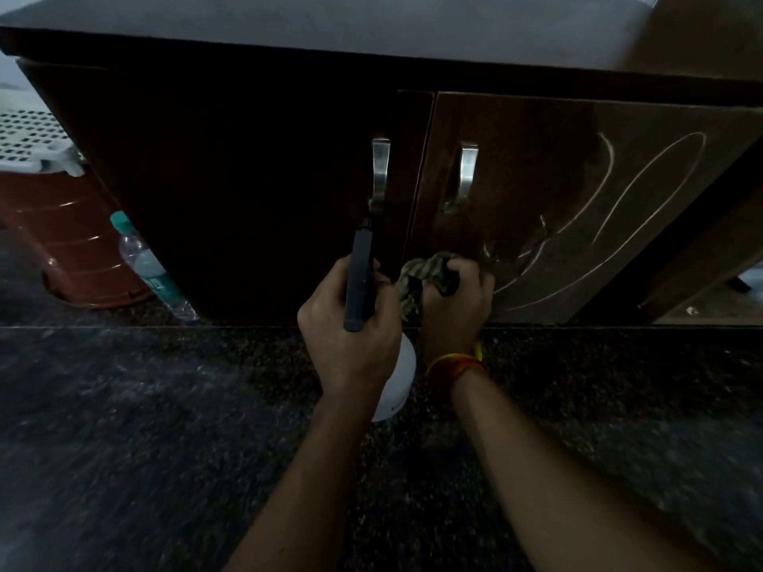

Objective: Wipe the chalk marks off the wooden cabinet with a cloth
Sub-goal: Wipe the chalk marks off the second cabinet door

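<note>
A dark wooden cabinet (256,158) with two doors and metal handles fills the upper view. White chalk marks (644,208) loop across its right door (516,167). My right hand (456,307) is closed on a striped greenish cloth (421,278), pressed against the lower part of the right door beside the chalk lines. My left hand (351,328) grips a spray bottle (396,377) with a white body and a dark trigger head, held just in front of the left door's lower edge.
A dark speckled stone floor (165,427) spreads below the cabinet. At the left stand a reddish plastic bin (66,245) with a white perforated basket (33,138) above it, and a clear water bottle (144,262) leaning at the cabinet's corner.
</note>
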